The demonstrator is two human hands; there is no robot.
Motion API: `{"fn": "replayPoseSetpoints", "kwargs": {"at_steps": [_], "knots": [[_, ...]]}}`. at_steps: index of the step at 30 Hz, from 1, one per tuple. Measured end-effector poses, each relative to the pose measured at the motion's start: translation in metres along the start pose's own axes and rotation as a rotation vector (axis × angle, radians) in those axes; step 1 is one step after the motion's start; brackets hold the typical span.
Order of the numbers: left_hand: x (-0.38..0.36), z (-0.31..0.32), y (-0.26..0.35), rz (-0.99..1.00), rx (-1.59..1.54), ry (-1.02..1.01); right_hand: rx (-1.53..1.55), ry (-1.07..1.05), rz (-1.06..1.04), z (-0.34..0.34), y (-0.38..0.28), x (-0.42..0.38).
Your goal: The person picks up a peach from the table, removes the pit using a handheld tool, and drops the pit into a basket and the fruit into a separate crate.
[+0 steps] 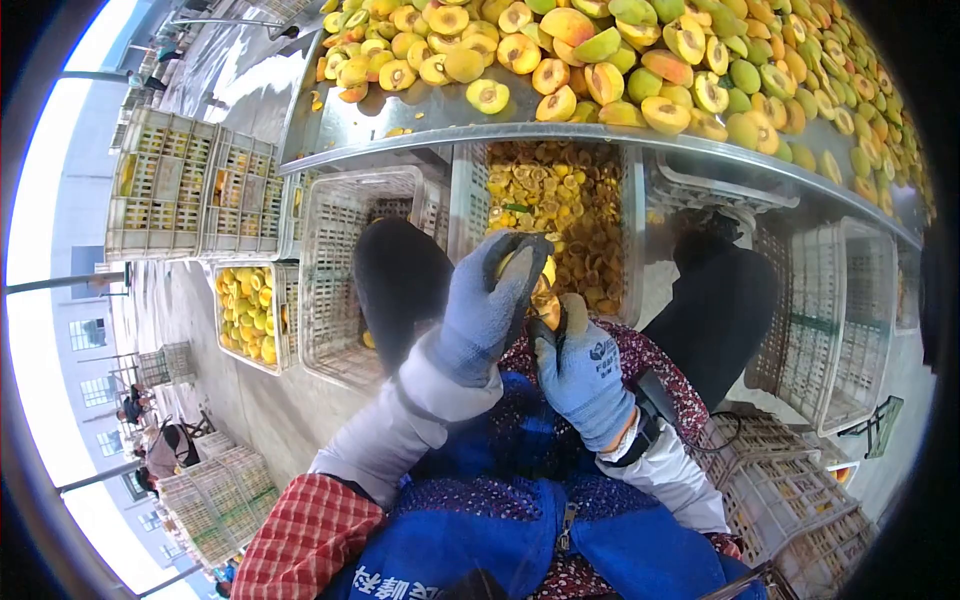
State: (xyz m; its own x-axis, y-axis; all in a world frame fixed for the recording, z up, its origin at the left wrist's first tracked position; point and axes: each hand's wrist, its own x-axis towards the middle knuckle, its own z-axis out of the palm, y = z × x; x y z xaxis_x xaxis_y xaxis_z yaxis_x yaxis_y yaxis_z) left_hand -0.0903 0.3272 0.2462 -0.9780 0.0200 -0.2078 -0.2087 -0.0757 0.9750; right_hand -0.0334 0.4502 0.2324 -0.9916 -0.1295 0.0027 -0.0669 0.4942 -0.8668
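My left hand [478,305], in a blue-grey glove with a dark palm, is closed around a yellow peach half [546,274] in front of my lap. Close beside it is my right hand [585,375], gloved the same way, with thumb and fingers pinched together against the lower side of the fruit. A shiny orange-brown surface [546,308] shows between the two hands. I cannot tell what the right fingers hold. Below the hands, a crate [633,230] between my knees contains yellow and browned peach scraps.
A metal table [430,120] ahead carries a large heap of halved peaches [665,70]. An open white crate [320,290] stands left of my knees, near a crate of yellow fruit [246,312]. Another crate [850,320] is at right. Stacked crates [165,185] rise at far left.
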Motion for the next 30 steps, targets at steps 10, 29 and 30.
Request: {"fn": "replayPoseSetpoints", "kwargs": {"at_steps": [10,29,30], "knots": [[-0.009,0.003,-0.003,0.168,0.361,-0.009,0.136,0.140,-0.045,0.014,0.007,-0.018],[-0.015,0.010,0.000,0.282,0.375,-0.074,0.191,0.212,-0.064,0.013,0.004,-0.027],[-0.017,0.011,-0.001,0.283,0.375,-0.072,0.191,0.211,-0.065,0.016,0.006,-0.027]]}}
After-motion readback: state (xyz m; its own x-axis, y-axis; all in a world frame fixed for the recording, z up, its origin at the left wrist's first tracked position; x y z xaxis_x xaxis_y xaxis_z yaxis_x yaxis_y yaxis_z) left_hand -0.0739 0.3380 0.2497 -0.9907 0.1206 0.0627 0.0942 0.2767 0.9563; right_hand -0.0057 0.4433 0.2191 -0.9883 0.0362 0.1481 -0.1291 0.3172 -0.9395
